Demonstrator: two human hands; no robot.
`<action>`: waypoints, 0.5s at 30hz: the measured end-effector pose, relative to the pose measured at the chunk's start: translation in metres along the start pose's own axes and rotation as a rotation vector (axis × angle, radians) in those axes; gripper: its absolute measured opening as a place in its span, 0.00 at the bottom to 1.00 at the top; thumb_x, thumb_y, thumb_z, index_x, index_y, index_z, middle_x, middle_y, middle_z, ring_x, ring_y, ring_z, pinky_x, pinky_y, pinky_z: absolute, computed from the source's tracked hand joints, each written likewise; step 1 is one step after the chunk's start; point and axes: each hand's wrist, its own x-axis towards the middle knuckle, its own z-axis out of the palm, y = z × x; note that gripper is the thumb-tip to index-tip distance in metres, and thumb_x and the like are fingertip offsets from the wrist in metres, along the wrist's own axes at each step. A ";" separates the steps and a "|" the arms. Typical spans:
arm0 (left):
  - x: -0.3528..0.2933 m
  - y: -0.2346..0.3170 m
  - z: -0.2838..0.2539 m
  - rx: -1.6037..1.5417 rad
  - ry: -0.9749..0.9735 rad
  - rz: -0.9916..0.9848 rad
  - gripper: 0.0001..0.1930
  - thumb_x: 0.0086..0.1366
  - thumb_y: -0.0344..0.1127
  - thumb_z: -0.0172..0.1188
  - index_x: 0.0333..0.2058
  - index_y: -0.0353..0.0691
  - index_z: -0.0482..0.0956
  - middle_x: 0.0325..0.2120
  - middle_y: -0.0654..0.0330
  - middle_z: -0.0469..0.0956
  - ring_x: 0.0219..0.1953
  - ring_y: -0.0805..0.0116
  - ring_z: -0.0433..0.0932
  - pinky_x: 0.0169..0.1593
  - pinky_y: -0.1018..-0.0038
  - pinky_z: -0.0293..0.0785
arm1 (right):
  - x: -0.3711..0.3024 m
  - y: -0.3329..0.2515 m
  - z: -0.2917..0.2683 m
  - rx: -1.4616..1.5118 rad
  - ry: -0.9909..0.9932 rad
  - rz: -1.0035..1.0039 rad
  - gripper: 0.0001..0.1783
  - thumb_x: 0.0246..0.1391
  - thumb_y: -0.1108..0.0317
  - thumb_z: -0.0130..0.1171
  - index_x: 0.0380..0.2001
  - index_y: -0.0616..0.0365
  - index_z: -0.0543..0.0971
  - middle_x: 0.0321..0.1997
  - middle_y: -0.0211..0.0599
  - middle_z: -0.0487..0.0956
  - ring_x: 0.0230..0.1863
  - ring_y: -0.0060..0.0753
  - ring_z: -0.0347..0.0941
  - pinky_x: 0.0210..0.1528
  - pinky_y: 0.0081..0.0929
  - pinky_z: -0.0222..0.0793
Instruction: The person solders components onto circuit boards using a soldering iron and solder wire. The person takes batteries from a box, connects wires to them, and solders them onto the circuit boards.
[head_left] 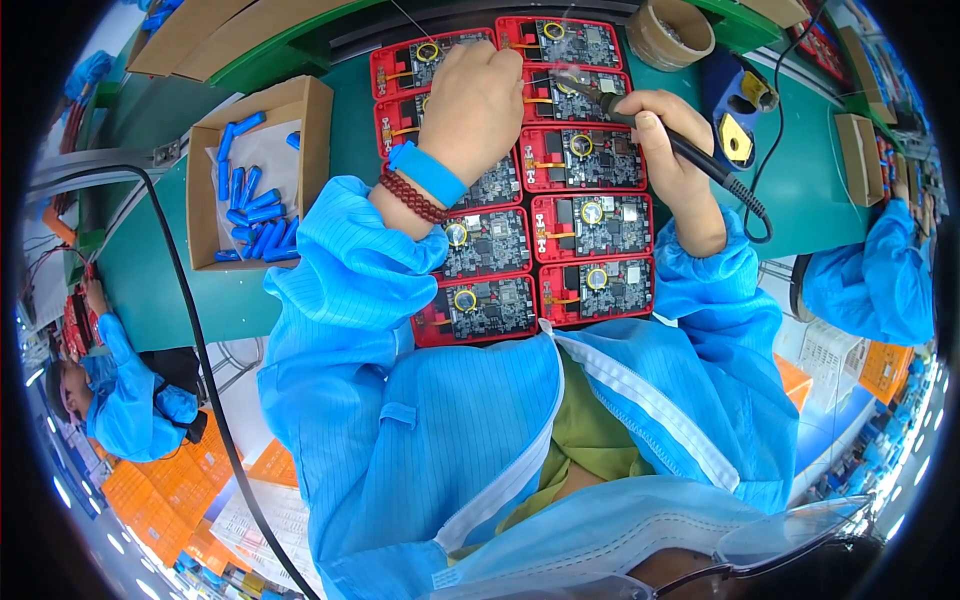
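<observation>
- Circuit boards in red housings (592, 232) lie in two columns on the green desk (820, 205), around and nearer the wearer than the tip of the soldering iron (700, 160), which points over the second board from the far end of the right column.
- Right hand (675, 172): its grip is closed around the iron's handle, pen-fashion. Should it slip or sag, the tip, probably hot, could scorch the board or bridge neighbouring contacts.
- Left hand (470, 110), just left of the iron's tip: its fingertips are hidden, so I cannot tell what its grip holds, if anything. Such closeness risks a burn if either hand jumps.
- Orange ribbon connector (540, 99), just left of the iron's tip: a small sideways drift could melt it.
- Black cord (762, 218), looping right of the iron: catching on the blue-and-yellow holder (738, 105), it could jerk the tip off its mark.
- Tightly packed housings: a nudge from the loose blue right sleeve (705, 265) could shift boards beneath the iron.
- Blue cylinders (264, 214), probably battery cells, lie loose in an open cardboard box (318, 130) well left of the iron; a bumped rim could scatter them.
</observation>
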 end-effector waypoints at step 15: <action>0.025 -0.012 -0.003 0.055 0.055 -0.008 0.03 0.57 0.29 0.55 0.28 0.37 0.72 0.27 0.51 0.71 0.34 0.49 0.69 0.40 0.59 0.67 | 0.027 0.001 -0.009 0.104 0.134 -0.042 0.10 0.59 0.68 0.51 0.35 0.62 0.78 0.27 0.31 0.75 0.25 0.16 0.67 0.27 0.15 0.62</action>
